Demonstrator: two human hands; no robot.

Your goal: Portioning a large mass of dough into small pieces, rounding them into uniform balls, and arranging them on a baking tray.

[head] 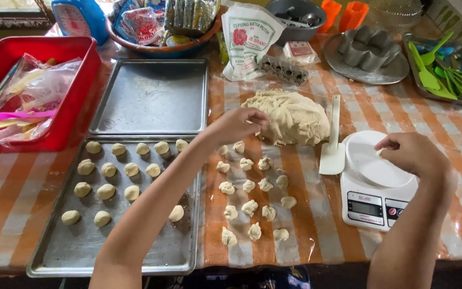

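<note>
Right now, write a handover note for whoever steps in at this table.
Left hand: pinching at the big pale dough mound.
Right hand: fingers closed over the round white plate of the digital kitchen scale, apparently on a small bit of dough.
Done: smooth rolled balls on the near metal baking tray; rough portioned pieces on the striped tablecloth.
Left: most of the mound; far tray bare.

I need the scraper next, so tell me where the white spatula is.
In the head view, the white spatula lies right of centre on the striped table, between the big dough mound and the white kitchen scale.
</note>
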